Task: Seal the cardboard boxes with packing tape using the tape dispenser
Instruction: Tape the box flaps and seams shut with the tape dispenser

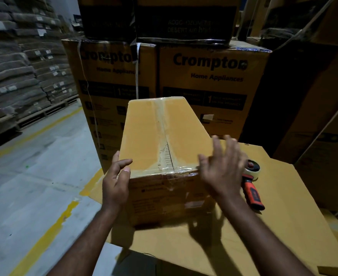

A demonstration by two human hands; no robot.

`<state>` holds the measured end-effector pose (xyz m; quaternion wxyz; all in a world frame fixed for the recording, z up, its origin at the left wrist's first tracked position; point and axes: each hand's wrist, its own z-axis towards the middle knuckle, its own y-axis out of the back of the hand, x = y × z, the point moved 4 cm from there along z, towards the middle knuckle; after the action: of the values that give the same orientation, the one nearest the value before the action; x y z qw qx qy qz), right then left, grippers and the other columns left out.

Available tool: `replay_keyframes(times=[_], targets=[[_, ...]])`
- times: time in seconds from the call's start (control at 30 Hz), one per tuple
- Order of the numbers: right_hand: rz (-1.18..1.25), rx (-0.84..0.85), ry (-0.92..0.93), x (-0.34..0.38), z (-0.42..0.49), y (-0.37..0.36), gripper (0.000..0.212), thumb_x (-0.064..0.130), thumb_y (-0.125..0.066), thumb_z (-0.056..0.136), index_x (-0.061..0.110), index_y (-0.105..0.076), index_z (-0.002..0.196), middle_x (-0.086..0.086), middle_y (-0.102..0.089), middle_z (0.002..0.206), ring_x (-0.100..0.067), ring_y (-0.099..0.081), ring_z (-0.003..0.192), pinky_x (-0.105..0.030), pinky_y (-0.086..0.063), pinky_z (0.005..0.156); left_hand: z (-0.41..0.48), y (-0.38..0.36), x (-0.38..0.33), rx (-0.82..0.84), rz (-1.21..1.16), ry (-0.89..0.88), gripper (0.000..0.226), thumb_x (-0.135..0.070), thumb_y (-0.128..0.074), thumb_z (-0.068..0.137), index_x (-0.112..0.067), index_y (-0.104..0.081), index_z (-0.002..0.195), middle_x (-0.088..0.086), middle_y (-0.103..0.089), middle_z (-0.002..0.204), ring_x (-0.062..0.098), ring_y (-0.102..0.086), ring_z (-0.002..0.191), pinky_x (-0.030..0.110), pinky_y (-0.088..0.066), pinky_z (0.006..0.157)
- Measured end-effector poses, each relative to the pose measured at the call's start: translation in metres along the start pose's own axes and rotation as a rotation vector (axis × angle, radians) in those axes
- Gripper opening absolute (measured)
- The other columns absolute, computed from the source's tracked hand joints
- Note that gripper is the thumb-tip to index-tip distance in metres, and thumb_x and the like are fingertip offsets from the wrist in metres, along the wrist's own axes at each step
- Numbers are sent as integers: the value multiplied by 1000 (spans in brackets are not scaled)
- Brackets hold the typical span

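Observation:
A plain brown cardboard box [144, 136] stands in the middle on a flat cardboard sheet [283, 226]. Clear packing tape runs down its top centre seam and over the near edge. My left hand [116, 182] rests against the box's near left corner, thumb over the top edge, fingers spread. My right hand [223, 168] is blurred, open, at the near right corner of the box, holding nothing. The tape dispenser [252, 186], with an orange and black handle and a clear roll, lies on the sheet to the right, partly behind my right hand.
Large printed "Crompton" cartons [212, 80] are stacked right behind the box, with dark cartons on top. More tall cartons [323, 116] stand at the right. Stacked sacks on pallets [14, 76] line the left. Grey floor with yellow lines [44, 236] lies to the left.

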<state>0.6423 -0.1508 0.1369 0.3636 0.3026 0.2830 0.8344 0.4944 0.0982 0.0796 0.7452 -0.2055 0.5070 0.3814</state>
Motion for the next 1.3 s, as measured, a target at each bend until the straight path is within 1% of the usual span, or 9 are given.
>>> replay_keyframes(times=[0.13, 0.23, 0.33, 0.47, 0.77, 0.9, 1.03, 1.17, 1.3], targets=[[266, 160, 605, 100, -35, -14, 27, 38, -62, 93, 15, -70, 105, -9, -62, 103, -28, -57, 97, -41, -47, 83, -2, -2, 5, -40, -18, -65, 39, -43, -48, 87, -23, -72, 109, -7, -40, 159, 4, -42, 143, 32, -44, 107], [275, 256, 678, 130, -34, -18, 9, 22, -72, 87, 16, -70, 93, -2, -57, 91, -21, -48, 85, -38, -43, 72, -2, 2, 11, -49, -29, -74, 34, -39, -50, 88, -24, -73, 109, -11, -42, 158, 18, -51, 138, 53, -51, 98], [277, 352, 708, 121, -22, -16, 13, 26, -71, 89, 19, -72, 100, 3, -57, 98, -17, -46, 89, -36, -41, 77, -2, 3, 5, -12, -19, -87, 33, -40, -50, 85, -28, -72, 106, -3, -42, 158, 6, -45, 142, 39, -47, 104], [273, 437, 669, 75, -12, -5, 27, 34, -69, 89, 24, -71, 113, 6, -56, 106, -12, -44, 97, -31, -35, 80, -2, -1, 0, 5, -34, -88, 34, -39, -50, 83, -25, -72, 105, 2, -43, 158, 2, -43, 141, 25, -43, 101], [90, 303, 475, -57, 16, 24, 22, 18, -76, 85, 20, -76, 106, 0, -59, 99, -21, -54, 90, -33, -36, 71, 2, -3, -1, -8, -23, -79, 41, -38, -50, 84, -15, -71, 110, -1, -45, 155, 2, -46, 140, 35, -46, 106], [365, 281, 254, -54, 12, 25, 20, 18, -79, 82, 14, -78, 102, 4, -58, 98, -7, -57, 88, -23, -50, 71, 1, 1, 0, 1, -18, -59, 36, -30, -49, 87, -16, -69, 114, 0, -43, 158, -4, -42, 140, 26, -41, 108], [604, 254, -64, -63, 7, 21, 27, 14, -78, 84, 20, -74, 111, 15, -55, 105, 12, -53, 99, -5, -46, 76, -3, -4, -9, -79, -60, 8, 42, -20, -42, 91, -16, -64, 127, 4, -45, 156, -12, -44, 134, 18, -40, 109], [606, 207, -89, -73, -3, 18, 32, 9, -75, 86, 15, -73, 118, 12, -59, 106, 9, -56, 101, -13, -53, 81, -10, -7, -9, -149, -87, 56, 53, -32, -40, 95, -15, -54, 144, 4, -50, 152, 12, -46, 140, 37, -39, 117], [504, 115, 116, -73, 0, 23, 26, 0, -78, 81, 6, -76, 107, 4, -66, 92, 2, -62, 88, -16, -55, 76, -9, -13, -15, -182, -93, 69, 48, -20, -38, 92, -5, -63, 130, 10, -49, 152, 10, -44, 140, 8, -41, 100]])
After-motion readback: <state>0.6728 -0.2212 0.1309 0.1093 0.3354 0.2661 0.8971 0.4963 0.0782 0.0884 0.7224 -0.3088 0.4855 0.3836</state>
